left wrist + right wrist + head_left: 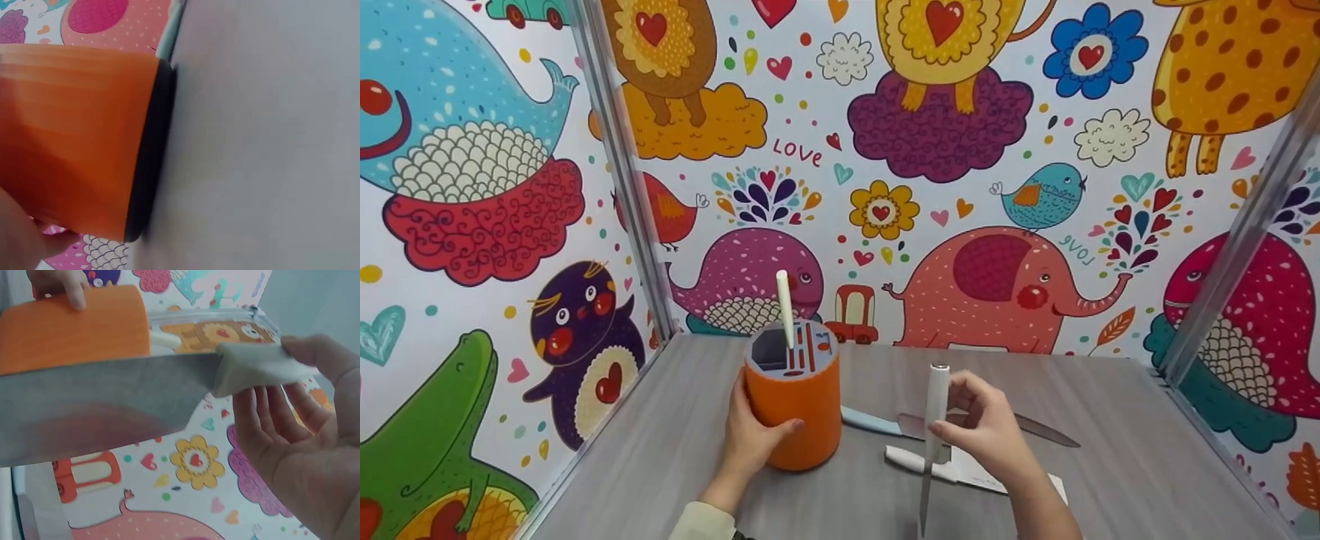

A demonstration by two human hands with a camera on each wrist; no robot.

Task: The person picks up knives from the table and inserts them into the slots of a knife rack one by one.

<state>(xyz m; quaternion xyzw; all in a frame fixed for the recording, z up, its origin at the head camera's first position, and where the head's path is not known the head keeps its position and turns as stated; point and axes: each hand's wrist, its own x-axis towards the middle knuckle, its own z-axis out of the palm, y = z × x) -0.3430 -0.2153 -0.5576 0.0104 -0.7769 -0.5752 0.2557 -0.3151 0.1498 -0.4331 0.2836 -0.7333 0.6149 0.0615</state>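
My left hand grips the side of an orange knife block, its thumb across the front. The block stands upright on the table, and a cream handle sticks up from its slotted top. To the right of it, my right hand holds a broad-bladed kitchen knife by its white handle, thumb on one side and fingers on the other. The blade points down and shows its wide flat side in the right wrist view. In the left wrist view the block's black base meets the table.
Behind my right hand lies a knife with a light blue handle; a dark blade shows past the hand. Nearer lies a cleaver with a white handle, partly covered by my forearm. Patterned panels with metal posts enclose the grey table.
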